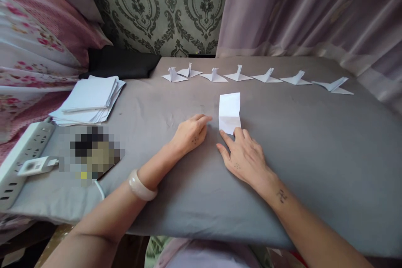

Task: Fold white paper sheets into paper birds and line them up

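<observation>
A folded white paper strip (229,111) lies on the grey cloth-covered table (314,142), with a crease across its middle. My right hand (243,157) rests flat just below the strip, its fingertips pressing the near edge. My left hand (191,134) lies on the cloth just left of the paper, fingers pointing toward it, holding nothing. A pale bangle is on my left wrist. Along the far side of the table stands a row of several folded white paper birds (238,74).
A stack of white paper sheets (89,98) sits at the left. Nearer me on the left are a white power strip (21,155) with a plugged charger and a blurred dark object (94,148). A black cloth (121,62), pink bedding and a mauve curtain border the table.
</observation>
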A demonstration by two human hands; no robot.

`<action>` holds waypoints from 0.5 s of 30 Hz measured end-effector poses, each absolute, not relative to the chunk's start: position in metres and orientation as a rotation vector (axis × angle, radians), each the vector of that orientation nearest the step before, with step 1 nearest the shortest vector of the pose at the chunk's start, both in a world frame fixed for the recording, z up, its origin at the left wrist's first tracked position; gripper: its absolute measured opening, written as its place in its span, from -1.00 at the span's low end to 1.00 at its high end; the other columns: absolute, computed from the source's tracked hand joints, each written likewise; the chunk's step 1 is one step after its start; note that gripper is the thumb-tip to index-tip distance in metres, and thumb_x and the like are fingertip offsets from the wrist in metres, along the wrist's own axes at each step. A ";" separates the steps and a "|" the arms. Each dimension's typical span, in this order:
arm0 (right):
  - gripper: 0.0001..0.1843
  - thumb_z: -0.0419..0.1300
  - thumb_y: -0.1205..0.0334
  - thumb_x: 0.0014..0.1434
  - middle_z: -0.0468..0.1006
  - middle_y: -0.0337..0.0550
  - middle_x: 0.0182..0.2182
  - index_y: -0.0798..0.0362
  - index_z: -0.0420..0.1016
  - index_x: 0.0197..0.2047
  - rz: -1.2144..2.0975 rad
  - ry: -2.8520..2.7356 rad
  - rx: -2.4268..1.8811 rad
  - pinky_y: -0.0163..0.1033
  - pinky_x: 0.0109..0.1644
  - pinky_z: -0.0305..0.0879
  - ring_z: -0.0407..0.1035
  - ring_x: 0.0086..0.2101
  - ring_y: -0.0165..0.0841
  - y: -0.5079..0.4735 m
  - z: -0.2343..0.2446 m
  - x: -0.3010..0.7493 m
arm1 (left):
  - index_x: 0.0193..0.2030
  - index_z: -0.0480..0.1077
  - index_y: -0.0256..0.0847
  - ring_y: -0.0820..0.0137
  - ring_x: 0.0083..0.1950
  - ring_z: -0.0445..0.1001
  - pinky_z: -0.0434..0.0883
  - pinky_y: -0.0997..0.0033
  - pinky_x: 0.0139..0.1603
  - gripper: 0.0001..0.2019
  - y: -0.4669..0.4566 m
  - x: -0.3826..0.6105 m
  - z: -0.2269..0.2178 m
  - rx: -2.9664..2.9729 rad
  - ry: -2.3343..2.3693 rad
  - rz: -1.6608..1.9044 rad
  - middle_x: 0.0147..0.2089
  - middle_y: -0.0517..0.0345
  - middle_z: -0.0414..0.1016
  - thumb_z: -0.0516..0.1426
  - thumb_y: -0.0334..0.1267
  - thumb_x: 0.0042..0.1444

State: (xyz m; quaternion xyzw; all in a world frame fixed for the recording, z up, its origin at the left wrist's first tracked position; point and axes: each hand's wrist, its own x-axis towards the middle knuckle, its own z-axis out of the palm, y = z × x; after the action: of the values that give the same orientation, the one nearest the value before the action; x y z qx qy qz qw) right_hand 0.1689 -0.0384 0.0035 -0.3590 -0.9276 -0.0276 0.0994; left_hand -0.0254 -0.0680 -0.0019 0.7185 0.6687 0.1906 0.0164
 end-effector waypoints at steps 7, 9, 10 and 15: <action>-0.65 -0.03 0.19 0.30 0.48 -0.01 -0.19 0.08 0.51 -0.03 0.100 -2.658 -1.093 -0.17 -0.27 0.26 0.36 -0.17 -0.22 -0.035 0.002 0.186 | 0.30 0.13 -0.22 0.10 0.39 0.02 0.18 0.02 0.27 -0.36 -0.008 -0.008 0.048 2.998 1.692 0.404 0.37 -0.12 0.08 -0.04 -0.62 0.04; -0.70 -0.01 0.27 0.26 0.50 -0.04 -0.17 0.07 0.54 -0.11 0.172 -2.603 -1.099 -0.18 -0.27 0.28 0.38 -0.16 -0.24 -0.032 -0.002 0.190 | 0.20 0.27 -0.17 0.07 0.42 -0.06 0.09 -0.06 0.32 -0.44 0.009 -0.002 0.057 3.157 1.544 0.225 0.39 -0.05 0.07 0.00 -0.61 0.05; -0.70 -0.01 0.32 0.24 0.52 -0.05 -0.16 0.06 0.55 -0.15 0.223 -2.571 -1.090 -0.18 -0.25 0.30 0.40 -0.16 -0.25 -0.030 -0.005 0.192 | 0.09 0.37 -0.19 0.05 0.42 -0.05 0.05 -0.08 0.34 -0.54 0.016 -0.001 0.059 3.216 1.458 0.109 0.37 -0.03 0.12 0.03 -0.59 0.05; -0.72 0.04 0.38 0.16 0.57 -0.14 -0.09 0.03 0.57 -0.22 0.510 -2.307 -0.985 -0.19 -0.03 0.38 0.47 -0.14 -0.29 -0.017 -0.014 0.202 | -0.34 0.48 -0.25 0.13 0.24 0.25 0.00 -0.11 0.34 -0.76 0.025 -0.007 0.072 3.309 1.437 -0.114 -0.08 0.05 0.52 0.05 -0.60 0.03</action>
State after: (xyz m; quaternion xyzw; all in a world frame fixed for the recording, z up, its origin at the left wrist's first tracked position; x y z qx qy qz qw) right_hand 0.2025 -0.0172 -0.0140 -0.3685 -0.8634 0.1910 0.2869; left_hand -0.0066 0.0252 0.0720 0.8918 0.3874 -0.0307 -0.2318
